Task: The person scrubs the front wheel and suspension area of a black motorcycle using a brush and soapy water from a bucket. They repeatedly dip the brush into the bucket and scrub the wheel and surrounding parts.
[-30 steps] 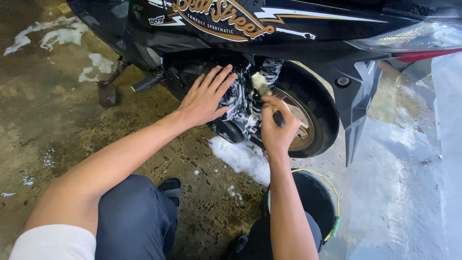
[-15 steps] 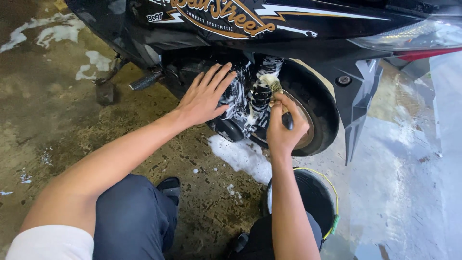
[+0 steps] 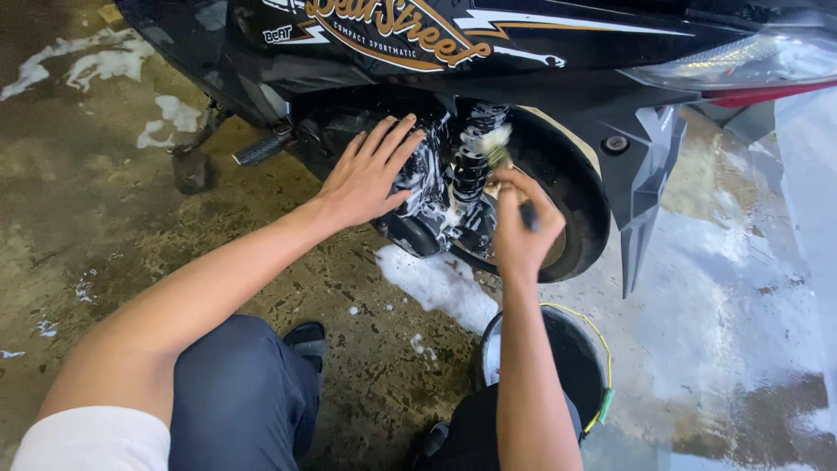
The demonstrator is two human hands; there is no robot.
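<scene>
A black scooter (image 3: 523,52) with orange and white graphics stands across the top of the view. My left hand (image 3: 370,170) rests flat, fingers spread, on the soapy engine casing (image 3: 423,187) beside the rear wheel (image 3: 571,205). My right hand (image 3: 519,227) is closed around a small brush (image 3: 499,148) whose foamy bristles touch the black coil shock absorber (image 3: 471,161). White suds cover the shock and the casing around it.
A black bucket (image 3: 567,362) with a yellow-green rim sits on the floor between my knees and the wheel. The concrete floor (image 3: 105,235) is wet, with foam patches (image 3: 440,283) below the engine. A footpeg (image 3: 261,148) and stand (image 3: 187,166) stick out at left.
My right hand has moved the brush along the shock absorber, shifting slightly down and right. My left hand has stayed on the casing.
</scene>
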